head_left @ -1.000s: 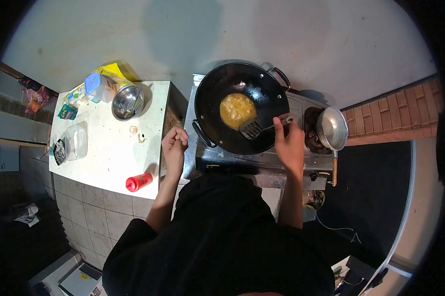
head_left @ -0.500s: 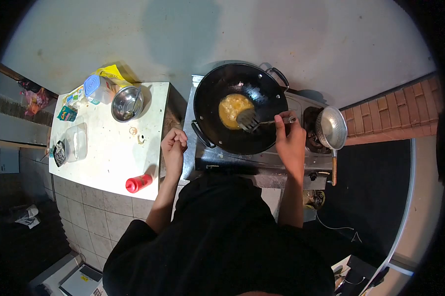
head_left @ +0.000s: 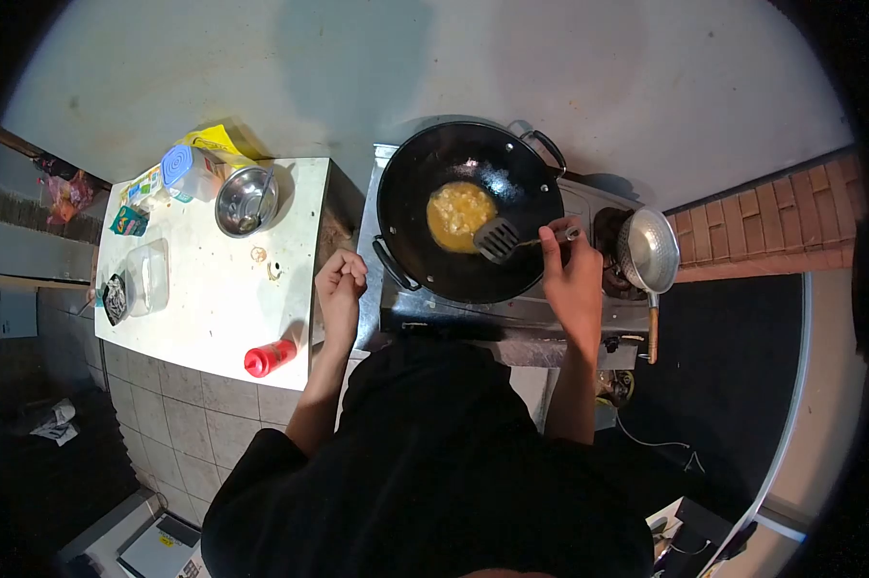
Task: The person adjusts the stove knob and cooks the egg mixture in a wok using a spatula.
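Note:
A black wok [head_left: 415, 193] with two loop handles sits on the stove. Yellow egg [head_left: 458, 214] lies in a small pool at its bottom, cloudy and whitish in parts. My right hand [head_left: 574, 275] is closed on the handle of a slotted metal spatula [head_left: 497, 241], whose blade is at the lower right edge of the egg. My left hand [head_left: 339, 291] hovers between the white table and the stove, its fingers curled in with nothing visible in them.
To the right on the stove is a silver saucepan [head_left: 649, 249] with a wooden handle. The white table [head_left: 203, 299] at left holds a metal bowl [head_left: 246, 202] with a spoon, a red bottle [head_left: 270, 358], a blue-lidded container [head_left: 189, 173] and a clear plastic box [head_left: 148, 277].
The spatula blade has shifted slightly right, off the egg, and turned so its slotted face shows. My right hand moved a little right with it; my left hand stayed put.

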`<state>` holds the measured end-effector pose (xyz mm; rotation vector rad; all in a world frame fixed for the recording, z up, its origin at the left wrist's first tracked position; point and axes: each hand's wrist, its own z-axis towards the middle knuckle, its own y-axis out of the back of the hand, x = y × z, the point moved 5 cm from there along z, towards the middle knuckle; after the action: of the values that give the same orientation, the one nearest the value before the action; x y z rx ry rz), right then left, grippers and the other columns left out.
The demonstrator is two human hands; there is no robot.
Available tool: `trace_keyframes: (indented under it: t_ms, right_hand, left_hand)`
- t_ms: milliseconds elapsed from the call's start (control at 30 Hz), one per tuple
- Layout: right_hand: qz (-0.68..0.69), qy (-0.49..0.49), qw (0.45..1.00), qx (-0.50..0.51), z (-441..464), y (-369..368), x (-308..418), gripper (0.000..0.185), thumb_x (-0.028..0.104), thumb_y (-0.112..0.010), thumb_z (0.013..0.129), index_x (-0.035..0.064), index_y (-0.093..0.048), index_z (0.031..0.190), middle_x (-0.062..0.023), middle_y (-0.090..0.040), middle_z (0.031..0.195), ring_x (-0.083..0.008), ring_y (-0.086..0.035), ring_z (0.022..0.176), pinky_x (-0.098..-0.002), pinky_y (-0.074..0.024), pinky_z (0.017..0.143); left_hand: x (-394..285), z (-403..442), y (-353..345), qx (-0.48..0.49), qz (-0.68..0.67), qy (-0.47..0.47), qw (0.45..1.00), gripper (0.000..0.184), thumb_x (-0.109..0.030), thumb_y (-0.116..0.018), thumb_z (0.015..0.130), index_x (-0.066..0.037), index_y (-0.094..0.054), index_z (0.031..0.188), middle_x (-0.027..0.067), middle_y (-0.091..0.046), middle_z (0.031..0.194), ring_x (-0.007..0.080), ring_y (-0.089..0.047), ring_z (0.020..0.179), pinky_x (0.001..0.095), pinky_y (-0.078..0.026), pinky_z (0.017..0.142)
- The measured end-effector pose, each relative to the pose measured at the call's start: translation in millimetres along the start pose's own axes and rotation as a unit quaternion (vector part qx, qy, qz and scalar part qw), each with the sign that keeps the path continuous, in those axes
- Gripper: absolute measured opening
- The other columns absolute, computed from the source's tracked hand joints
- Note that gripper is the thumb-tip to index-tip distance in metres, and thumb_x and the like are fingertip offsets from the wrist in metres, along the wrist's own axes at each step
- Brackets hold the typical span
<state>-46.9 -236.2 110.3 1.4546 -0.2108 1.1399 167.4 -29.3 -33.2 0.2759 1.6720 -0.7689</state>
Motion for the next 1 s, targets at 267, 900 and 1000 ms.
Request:
trace_keyframes:
  t_ms: [267,900,1000]
  right_hand:
    - [0.014,-0.060,0.998,0.013,2,0,-6,0.025,0.024,-0.060,0.097,-0.0007,-0.058,0.099,-0.0230,-0.065,0.075,-0.0405,-0.066,0.073,-0.0424,-0.0490,0.063]
    - [-0.005,-0.042,0.999,0.008,0,-5,7,0.024,0.024,-0.058,0.098,-0.0002,-0.057,0.098,-0.0244,-0.064,0.079,-0.0457,-0.064,0.077,-0.0444,-0.0480,0.065]
    - [-0.018,-0.051,0.998,0.022,1,-11,1,0.025,0.024,-0.058,0.098,-0.0004,-0.057,0.098,-0.0248,-0.064,0.080,-0.0468,-0.063,0.079,-0.0449,-0.0479,0.066]
  left_hand:
    - [3,4,0,0.002,-0.003,0.013,1.000,0.024,0.009,-0.036,0.081,-0.005,-0.056,0.081,-0.0054,-0.042,0.065,0.0015,-0.032,0.054,0.0190,-0.020,0.049]
    - [1,12,3,0.016,0.004,0.012,1.000,0.025,0.010,-0.036,0.080,-0.004,-0.056,0.081,-0.0049,-0.041,0.065,0.0019,-0.032,0.054,0.0196,-0.020,0.049]
    - [0,14,4,0.013,-0.002,0.006,1.000,0.025,0.011,-0.036,0.079,-0.004,-0.055,0.081,-0.0050,-0.041,0.064,0.0018,-0.031,0.054,0.0196,-0.020,0.048]
